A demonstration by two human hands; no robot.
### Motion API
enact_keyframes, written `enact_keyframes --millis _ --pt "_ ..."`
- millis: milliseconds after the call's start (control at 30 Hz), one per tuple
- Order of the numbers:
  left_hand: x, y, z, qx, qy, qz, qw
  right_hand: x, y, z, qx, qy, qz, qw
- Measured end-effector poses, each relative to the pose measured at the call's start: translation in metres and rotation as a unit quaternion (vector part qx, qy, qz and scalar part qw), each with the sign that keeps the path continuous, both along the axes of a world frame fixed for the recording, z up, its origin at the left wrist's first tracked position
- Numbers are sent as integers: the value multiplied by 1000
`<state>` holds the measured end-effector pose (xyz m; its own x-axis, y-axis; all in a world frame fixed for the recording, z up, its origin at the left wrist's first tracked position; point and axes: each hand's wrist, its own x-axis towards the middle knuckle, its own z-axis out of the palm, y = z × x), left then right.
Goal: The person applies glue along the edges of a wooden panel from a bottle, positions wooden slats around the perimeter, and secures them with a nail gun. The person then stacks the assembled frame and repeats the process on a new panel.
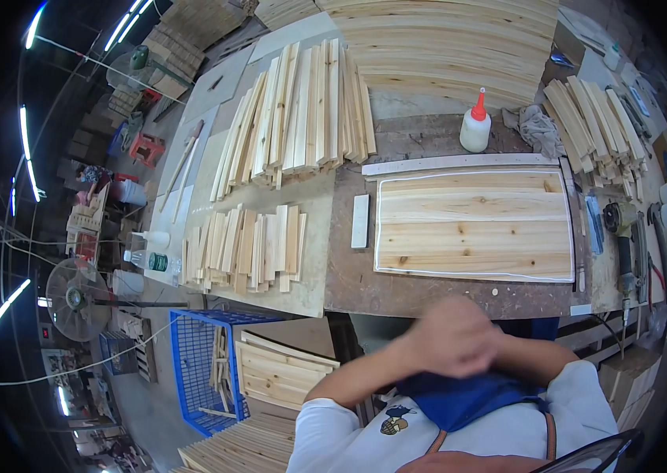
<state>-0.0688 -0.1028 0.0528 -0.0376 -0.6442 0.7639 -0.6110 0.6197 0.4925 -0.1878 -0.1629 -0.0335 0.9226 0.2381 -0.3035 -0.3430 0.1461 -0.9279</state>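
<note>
My left hand (453, 337) is raised over my lap at the table's front edge, smeared by motion, so its fingers cannot be made out. My right forearm (534, 356) reaches in from the other side, and its hand is hidden behind the left one. Beyond them lies a flat wooden panel (471, 229) with a thin white line along its edges. A white strip (475, 162) runs along its far side, and a short white block (360, 221) lies to its left. A white bottle with a red nozzle (475, 130) stands behind the panel.
Long wooden strips (294, 118) and shorter pieces (246, 244) are piled at the left. More strips (594, 126), a grey cloth (537, 130) and a power tool (620, 217) are at the right. A blue crate (191, 370) stands below left, near a fan (75, 298).
</note>
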Motion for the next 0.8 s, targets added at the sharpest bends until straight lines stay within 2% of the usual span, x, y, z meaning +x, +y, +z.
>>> enact_keyframes --millis 33,100,133,167,233,267,333,367,467,633,733,767,800 --pt "30 3 -2 -2 -36 68 997 -8 -2 5 -38 -27 -39 998" --pt "89 -1 -8 14 -79 284 955 -23 -6 14 -113 -79 -117 984" --pt "123 -6 -7 44 -105 391 913 -30 -6 18 -148 -104 -154 971" --pt "158 -16 -8 31 -88 430 898 -37 -7 21 -147 -104 -156 971" --pt "219 -32 -12 62 -135 564 812 -45 -12 25 -268 -187 -232 916" --pt "246 -38 -20 57 -137 561 814 -46 -13 24 -326 -227 -269 877" --pt "285 -47 -32 189 -121 596 771 -47 -13 17 -341 -228 -287 865" --pt "291 -47 -30 186 -123 593 774 -46 -13 13 -355 -228 -300 855" --pt "307 -49 -22 295 -187 559 752 -38 -10 4 -372 -230 -319 841" --pt "343 -35 -24 336 -132 516 777 -23 4 2 -360 -221 -325 846" --pt "346 -33 -26 319 -121 579 741 -18 6 1 -352 -212 -322 853" --pt "351 -29 -31 318 -121 580 740 -15 6 -1 -351 -205 -321 855" --pt "358 -24 -38 253 -78 597 757 -13 6 -1 -350 -198 -321 857"
